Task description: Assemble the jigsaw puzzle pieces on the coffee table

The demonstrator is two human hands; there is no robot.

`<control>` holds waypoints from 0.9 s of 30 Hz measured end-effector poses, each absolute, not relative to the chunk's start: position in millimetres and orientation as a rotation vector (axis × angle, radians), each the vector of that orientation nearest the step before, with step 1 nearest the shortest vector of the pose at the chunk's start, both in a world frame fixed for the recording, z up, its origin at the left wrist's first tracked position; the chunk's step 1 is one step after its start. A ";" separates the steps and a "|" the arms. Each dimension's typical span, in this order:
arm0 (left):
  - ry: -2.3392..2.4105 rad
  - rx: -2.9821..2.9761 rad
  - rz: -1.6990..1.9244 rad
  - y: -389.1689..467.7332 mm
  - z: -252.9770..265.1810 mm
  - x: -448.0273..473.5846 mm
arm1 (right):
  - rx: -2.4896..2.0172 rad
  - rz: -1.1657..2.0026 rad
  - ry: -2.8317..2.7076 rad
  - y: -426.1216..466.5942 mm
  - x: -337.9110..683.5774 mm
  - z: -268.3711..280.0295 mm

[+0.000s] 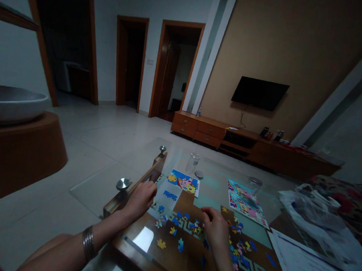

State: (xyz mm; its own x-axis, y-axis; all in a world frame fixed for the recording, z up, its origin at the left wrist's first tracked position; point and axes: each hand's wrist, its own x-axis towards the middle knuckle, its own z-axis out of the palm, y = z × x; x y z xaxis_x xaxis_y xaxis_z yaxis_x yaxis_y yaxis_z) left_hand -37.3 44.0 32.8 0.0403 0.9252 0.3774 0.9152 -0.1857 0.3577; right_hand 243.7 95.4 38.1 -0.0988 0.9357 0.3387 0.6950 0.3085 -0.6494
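Observation:
On a glass-topped table, my left hand rests near the left edge with its fingers curled under; whatever they may hold is hidden. My right hand hovers over or rests among scattered jigsaw pieces, thumb and fingers drawn together, and I cannot make out anything in the pinch. A yellow jigsaw piece and a blue jigsaw piece lie between the hands, toward me. Beyond my left hand are a blue joined-looking jigsaw section and a cartoon picture card.
A clear jar stands behind the card, beside a round lid. Rightward lie colourful cartoon sheets, another clear container, printed paper and a white plastic bag. Metal knobs line the table's left side.

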 end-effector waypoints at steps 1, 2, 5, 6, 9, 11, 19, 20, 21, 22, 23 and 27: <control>1.985 2.258 0.841 44.7 31.7 -37.3 | -1.451 0.424 -1.855 95.4 242.5 38.2; 1.979 2.262 0.840 45.6 30.3 -37.5 | -1.448 0.421 -1.850 95.2 241.3 38.1; 1.968 2.269 0.835 48.6 25.5 -38.9 | -1.430 0.417 -1.849 94.2 238.2 37.2; 1.964 2.271 0.836 49.4 24.1 -39.5 | -1.426 0.418 -1.855 93.9 237.5 36.8; 1.952 2.278 0.843 50.6 21.6 -40.7 | -1.430 0.419 -1.880 93.6 236.7 35.8; 1.950 2.280 0.852 50.4 21.5 -40.7 | -1.439 0.420 -1.890 93.7 237.1 35.5; 1.940 2.286 0.872 48.0 25.2 -38.4 | -1.445 0.424 -1.907 91.8 237.0 36.6; 1.940 2.287 0.872 48.0 25.3 -38.4 | -1.438 0.429 -1.908 91.5 236.7 36.9; 1.941 2.288 0.872 48.0 25.3 -38.4 | -1.431 0.432 -1.906 91.2 236.5 37.2; 1.942 2.289 0.872 48.0 25.2 -38.4 | -1.426 0.434 -1.905 91.0 236.4 37.4; 1.943 2.291 0.872 47.9 25.2 -38.3 | -1.423 0.434 -1.906 91.0 236.4 37.7; 1.943 2.295 0.869 47.2 26.0 -37.8 | -1.422 0.435 -1.907 91.1 236.3 39.0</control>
